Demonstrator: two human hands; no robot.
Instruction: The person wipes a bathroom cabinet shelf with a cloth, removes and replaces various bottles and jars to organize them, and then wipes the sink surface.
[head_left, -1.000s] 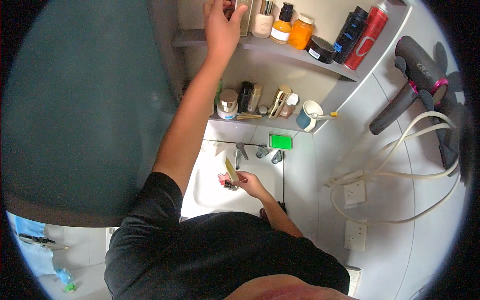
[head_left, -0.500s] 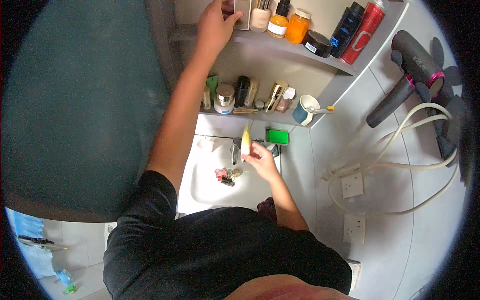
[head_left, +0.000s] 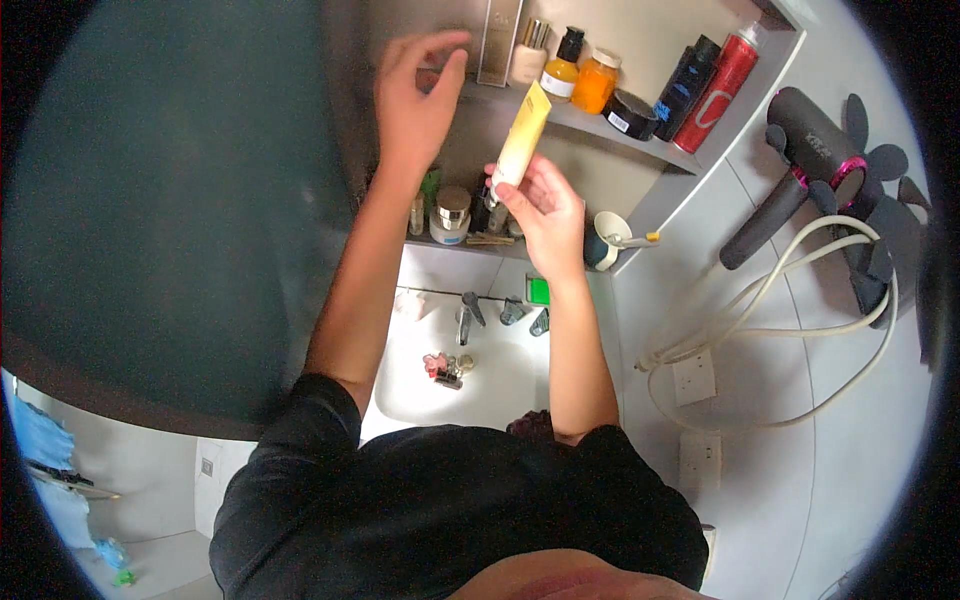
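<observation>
My right hand (head_left: 545, 205) is raised in front of the shelves, its fingers and thumb closed on the lower end of a yellow-and-white squeeze tube (head_left: 522, 137). The tube tilts upward, its flat yellow end on top. At the left of the upper shelf (head_left: 655, 140), my left hand (head_left: 415, 105) is open, thumb and fingers apart. It is beside a tall narrow box (head_left: 498, 42) and does not touch it. Part of something dark and reddish shows behind the left hand, too hidden to name. Right of the box stand a foundation bottle (head_left: 530, 62), a yellow pump bottle (head_left: 560, 75) and an orange jar (head_left: 597, 82).
A black jar (head_left: 632, 115) and a red spray can (head_left: 715, 92) stand further right. Cosmetics and a cup (head_left: 605, 240) fill the lower shelf. Below is a white sink (head_left: 500, 395) with small items in it. A hair dryer (head_left: 815, 165) hangs on the right wall.
My right hand has lifted the tube from above the sink to the upper shelf. My left hand has let go of the box and opened beside it. The view has shifted slightly.
</observation>
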